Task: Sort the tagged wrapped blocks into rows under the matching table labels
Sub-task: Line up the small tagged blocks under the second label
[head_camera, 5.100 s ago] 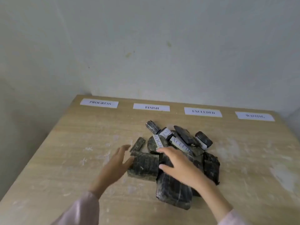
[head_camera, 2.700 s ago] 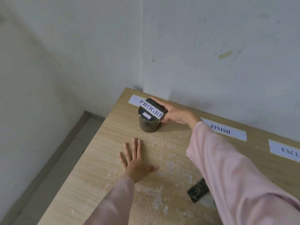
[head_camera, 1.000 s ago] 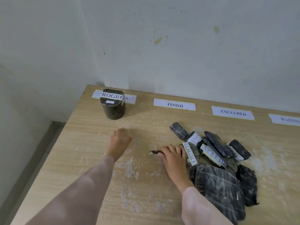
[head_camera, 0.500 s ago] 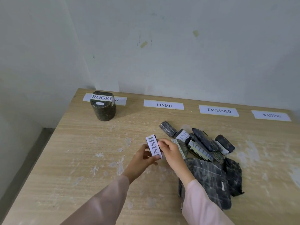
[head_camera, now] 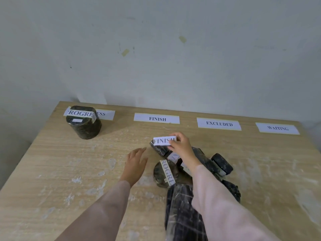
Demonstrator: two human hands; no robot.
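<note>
My right hand [head_camera: 180,145] grips a small dark wrapped block with a white FINISH tag [head_camera: 164,141], held just above the pile's far end, short of the FINISH table label [head_camera: 156,118]. My left hand [head_camera: 136,162] hovers open to its left, fingers spread, holding nothing. A dark round block tagged PROGRESS [head_camera: 83,122] stands upright on the PROGRESS table label [head_camera: 106,114]. A pile of dark wrapped blocks lies under my right arm, among them a round one tagged PROGRESS [head_camera: 165,173] and a large flat block [head_camera: 182,214].
The wooden table [head_camera: 69,171] stands against a white wall in a corner. EXCLUDED [head_camera: 219,123] and WAITING [head_camera: 277,128] labels run along its far edge. A short dark cylinder [head_camera: 222,163] lies at the pile's right. The table's left edge drops to the floor.
The FINISH-tagged block passed from both hands to my right hand alone, turned level and moved away from me toward the FINISH label. My left hand let go and opened.
</note>
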